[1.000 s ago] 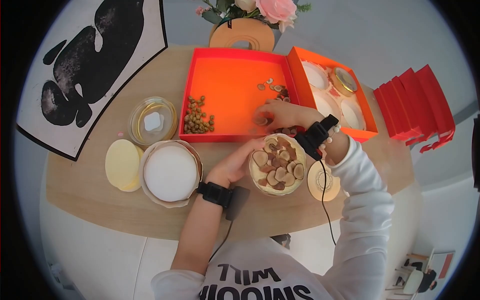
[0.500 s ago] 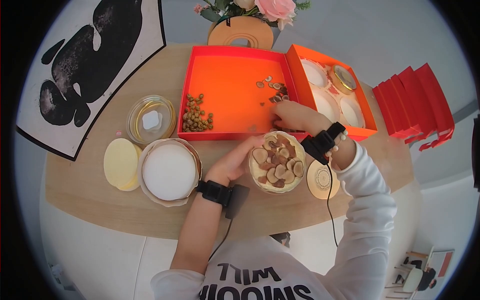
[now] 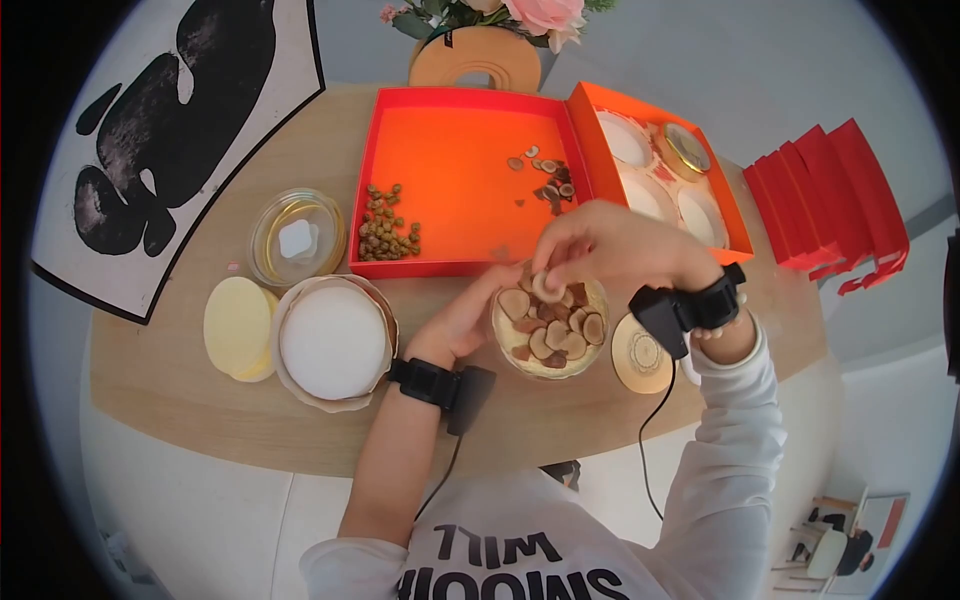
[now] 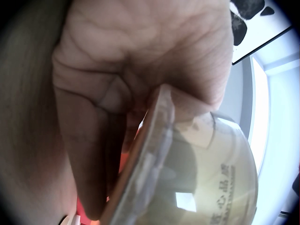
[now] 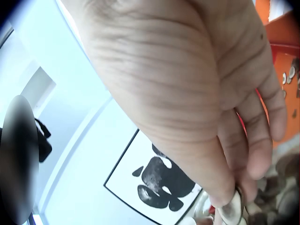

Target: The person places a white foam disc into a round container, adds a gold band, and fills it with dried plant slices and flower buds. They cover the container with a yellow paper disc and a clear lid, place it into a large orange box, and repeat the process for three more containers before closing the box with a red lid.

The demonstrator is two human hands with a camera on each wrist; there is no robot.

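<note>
My left hand [image 3: 462,322] grips a clear round tub [image 4: 213,168] by its side, with printed characters on the tub's wall. Inside lie several dried brown slices [image 3: 560,342] over a pale yellow layer. Above the tub my right hand [image 3: 625,245] pinches a round, pale-centred dried slice [image 5: 230,212] between thumb and fingertip. The red-rimmed box [image 3: 455,270] beyond holds more dark slices [image 3: 558,185] on its right and a heap of small brownish-green balls [image 3: 385,235] at its left.
An orange box [image 3: 742,235] with round white wells and a gold-lidded tin [image 3: 684,150] stands at the back right. Left are a paper-lined white round [image 3: 333,343], yellow discs [image 3: 238,325] and an empty clear tub [image 3: 262,250]. A patterned disc [image 3: 640,355] lies right.
My right hand has come out of the red box, toward me, and now holds a slice over the tub. The left hand keeps its hold on the tub.
</note>
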